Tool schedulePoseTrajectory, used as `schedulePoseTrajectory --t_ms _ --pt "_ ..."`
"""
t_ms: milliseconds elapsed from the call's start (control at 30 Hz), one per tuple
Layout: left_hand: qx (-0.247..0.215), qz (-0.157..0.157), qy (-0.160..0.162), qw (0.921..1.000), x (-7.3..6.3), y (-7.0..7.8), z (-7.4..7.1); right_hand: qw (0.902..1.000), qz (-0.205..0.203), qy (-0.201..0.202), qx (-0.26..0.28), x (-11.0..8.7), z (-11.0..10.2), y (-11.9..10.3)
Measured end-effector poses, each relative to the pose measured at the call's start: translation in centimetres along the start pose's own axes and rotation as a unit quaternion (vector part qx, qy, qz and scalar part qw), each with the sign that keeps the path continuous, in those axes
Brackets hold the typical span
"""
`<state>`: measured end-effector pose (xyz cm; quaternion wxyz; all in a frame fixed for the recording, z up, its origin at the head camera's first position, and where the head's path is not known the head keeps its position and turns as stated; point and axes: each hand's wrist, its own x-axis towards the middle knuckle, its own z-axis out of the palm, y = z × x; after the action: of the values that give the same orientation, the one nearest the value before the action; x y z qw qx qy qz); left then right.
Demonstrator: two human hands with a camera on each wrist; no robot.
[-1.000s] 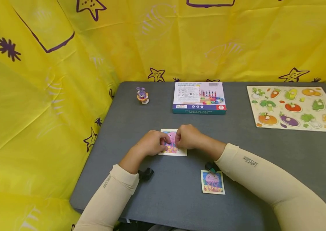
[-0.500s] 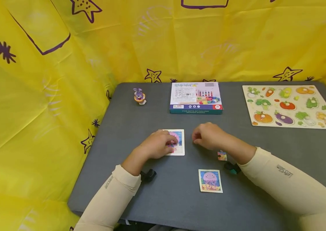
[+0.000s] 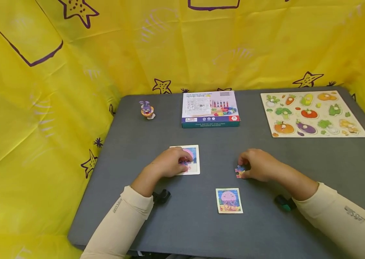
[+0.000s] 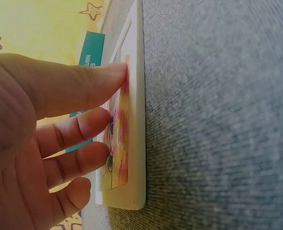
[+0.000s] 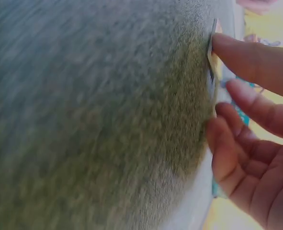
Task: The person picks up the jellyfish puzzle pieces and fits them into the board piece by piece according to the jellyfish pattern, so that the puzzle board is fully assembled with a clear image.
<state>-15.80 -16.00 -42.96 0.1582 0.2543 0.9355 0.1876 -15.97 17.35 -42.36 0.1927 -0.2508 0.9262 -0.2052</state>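
A small jellyfish jigsaw puzzle in a pale frame (image 3: 196, 169) lies on the table, with a bare corner at its lower right. My left hand (image 3: 168, 162) rests over its left part. In the left wrist view, thumb (image 4: 98, 82) and loosely bent fingers (image 4: 79, 155) touch the assembled pieces. Further right, my right hand (image 3: 260, 165) pinches a loose jigsaw piece (image 3: 239, 172) close to the tabletop, thumb at its near edge. The right wrist view shows this piece (image 5: 215, 60) edge-on, slightly tilted. A jellyfish picture card (image 3: 229, 201) lies nearer me, between the hands.
A boxed bead set (image 3: 210, 108) lies at the back, with a purple rabbit figurine (image 3: 146, 110) to its left. A vegetable puzzle board (image 3: 311, 115) occupies the back right. Yellow cloth (image 3: 111, 46) hangs behind and beside the grey table (image 3: 130, 144).
My right hand has left the jigsaw frame, moved right, and taken hold of the loose piece on the table. My left hand stays on the puzzle. The head view has shifted slightly right.
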Motion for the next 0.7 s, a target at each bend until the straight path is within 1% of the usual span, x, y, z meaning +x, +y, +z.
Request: schedulePoseTrajectory --t_ms 133,200,267,400,533,633,700 --pt "-0.004 -0.011 0.006 0.9999 -0.2 0.0 0.0 0.9978 -0.026 0.027 0.055 0.9 0.2 -0.5" --pt "-0.004 -0.014 0.008 0.9999 -0.2 0.1 0.0 0.9959 -0.03 0.031 0.08 1.6 0.3 -1.1" --pt "-0.004 -0.016 0.01 0.9998 -0.3 0.1 0.1 0.9936 -0.032 0.033 0.103 2.6 0.4 -2.0" --pt "-0.007 -0.019 0.017 0.9996 -0.4 0.2 0.0 0.9888 -0.042 0.029 0.14 5.1 0.9 -4.6" --pt "-0.012 -0.021 0.018 0.9996 -0.6 0.1 -0.1 0.987 -0.074 0.019 0.142 7.4 1.8 -7.0" --pt "-0.018 -0.016 0.017 0.9996 -0.8 0.1 -0.2 0.9885 -0.083 0.015 0.126 8.6 2.5 -8.1" --pt "-0.019 -0.011 0.021 0.9996 -0.9 0.0 -0.2 0.9898 -0.081 0.014 0.116 9.0 2.9 -8.5"
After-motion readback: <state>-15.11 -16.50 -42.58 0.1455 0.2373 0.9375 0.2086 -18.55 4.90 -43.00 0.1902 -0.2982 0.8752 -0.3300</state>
